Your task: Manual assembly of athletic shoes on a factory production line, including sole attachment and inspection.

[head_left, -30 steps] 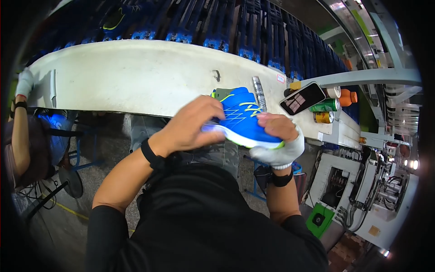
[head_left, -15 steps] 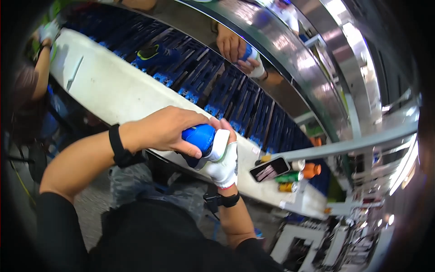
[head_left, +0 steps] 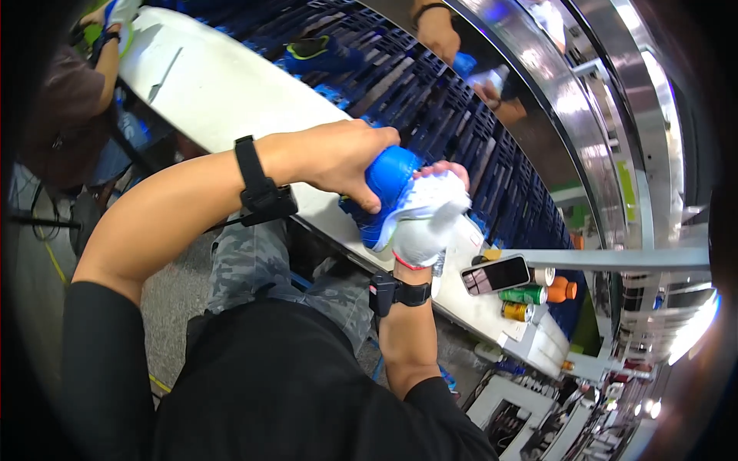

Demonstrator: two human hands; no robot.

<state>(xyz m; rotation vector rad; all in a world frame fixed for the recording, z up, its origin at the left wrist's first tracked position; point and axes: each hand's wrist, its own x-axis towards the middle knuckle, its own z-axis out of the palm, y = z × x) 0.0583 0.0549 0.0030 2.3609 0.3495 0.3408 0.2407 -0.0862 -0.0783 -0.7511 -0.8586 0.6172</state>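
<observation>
Between my hands is a blue shoe (head_left: pixel 390 173) with a white sole (head_left: pixel 430 194), held tilted above the edge of a white worktop. My left hand (head_left: pixel 350 157), bare, is wrapped round the rounded blue end of the shoe, thumb on the near side. My right hand (head_left: pixel 424 238), in a white glove with bare fingertips, grips the sole side and is partly smeared by motion. Some of its fingers are hidden behind the sole. Another dark blue shoe (head_left: pixel 319 55) with a yellow-green collar rests on the dark slatted conveyor beyond.
The white worktop (head_left: pixel 223 77) runs alongside the conveyor (head_left: pixel 384 84). On its right part are a phone (head_left: pixel 496 275), a green can (head_left: pixel 523 294), a gold can (head_left: pixel 516 311) and an orange bottle (head_left: pixel 563 289). A shiny metal housing (head_left: pixel 538 69) rises behind. A co-worker's arm (head_left: pixel 108 77) is at far left.
Both hands and the blue shoe have moved up and to the right in the picture, farther over the conveyor side. The shoe has turned, and the whole view has shifted.
</observation>
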